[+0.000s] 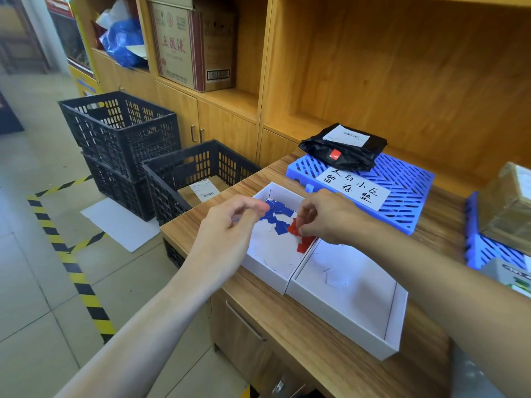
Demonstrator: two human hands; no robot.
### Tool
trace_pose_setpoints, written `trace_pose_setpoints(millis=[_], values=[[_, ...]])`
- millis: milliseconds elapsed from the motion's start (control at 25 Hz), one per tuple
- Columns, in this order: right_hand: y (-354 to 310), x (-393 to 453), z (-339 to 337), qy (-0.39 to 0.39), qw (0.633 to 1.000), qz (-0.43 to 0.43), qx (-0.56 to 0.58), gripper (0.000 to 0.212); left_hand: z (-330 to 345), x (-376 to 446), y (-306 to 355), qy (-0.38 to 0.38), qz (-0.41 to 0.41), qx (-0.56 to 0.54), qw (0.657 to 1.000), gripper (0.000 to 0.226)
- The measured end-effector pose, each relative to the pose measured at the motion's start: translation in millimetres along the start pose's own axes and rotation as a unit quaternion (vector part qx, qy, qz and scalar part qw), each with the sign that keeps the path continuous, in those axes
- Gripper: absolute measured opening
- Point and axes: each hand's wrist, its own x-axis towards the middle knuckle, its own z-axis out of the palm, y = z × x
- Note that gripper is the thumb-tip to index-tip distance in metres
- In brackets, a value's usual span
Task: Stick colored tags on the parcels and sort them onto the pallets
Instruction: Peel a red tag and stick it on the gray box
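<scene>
Item 1. Stacked black crates (120, 133) on the floor at far left; a third black crate (198, 176) stands just beside the counter, with a brown labelled parcel (201, 192) lying inside it, mostly hidden by the crate wall and the counter edge.

Item 2. Your left hand (230, 225), reaching in from lower left over the white tray of tags (267, 271). Thumb and forefinger are pressed together at the tips; whether anything thin sits between them is too small to make out. The other fingers are loosely curled beneath.

Item 3. Blue tags (275, 218), a loose heap at the tray's far end, partly covered by your left fingertips.

Item 4. Red tags (304, 245), beside the blue ones, partly hidden under your right hand.

Item 5. Your right hand (327, 219), coming in from the right, knuckles up, fingers bent down and pinching one red tag (293, 227) lifted just above the heap.

Item 6. Second white tray (359, 320), touching the first; faint paper scraps lie in it, hard to identify.

Item 7. Blue pallet (402, 196) behind the trays, bearing a handwritten paper sign (353, 186) and a black bagged parcel (344, 147) with a red tag stuck on it.

Item 8. Second blue pallet (485, 251) at the right edge, cut off by the frame, carrying a taped brown parcel (508, 205), also cut off.
</scene>
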Motion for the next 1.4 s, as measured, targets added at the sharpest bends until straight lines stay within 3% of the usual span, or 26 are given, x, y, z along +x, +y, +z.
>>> trace_pose_setpoints(millis=[120, 320, 520, 720, 880, 1040, 1200, 1400], values=[[-2, -10, -8, 0.01, 0.999, -0.011, 0.049, 0.007, 4, -1, -2, 0.0, 0.01, 0.015, 1.0, 0.028], [-2, -36, -23, 0.003, 0.975, -0.031, 0.221, 0.002, 18, -1, -2, 0.006, 0.032, 0.063, 0.997, 0.019], [3, -69, -38, 0.014, 0.952, -0.057, 0.301, 0.004, 36, -7, 8, -0.033, 0.052, 0.021, 0.998, 0.009], [20, -94, -44, 0.014, 0.942, -0.027, 0.334, 0.005, 55, -17, 16, -0.069, 0.043, -0.052, 0.995, 0.005], [34, -107, -44, 0.019, 0.925, 0.003, 0.378, 0.008, 69, -23, 25, -0.078, -0.015, -0.133, 0.988, 0.006], [47, -119, -50, 0.029, 0.909, 0.019, 0.415, 0.008, 81, -28, 39, -0.132, -0.141, -0.283, 0.939, 0.021], [54, -127, -52, 0.038, 0.904, 0.023, 0.426, 0.008, 87, -31, 44, -0.168, -0.162, -0.298, 0.926, 0.013], [57, -136, -52, 0.052, 0.913, 0.02, 0.404, 0.011, 89, -32, 45, -0.189, -0.14, -0.259, 0.937, 0.012]])
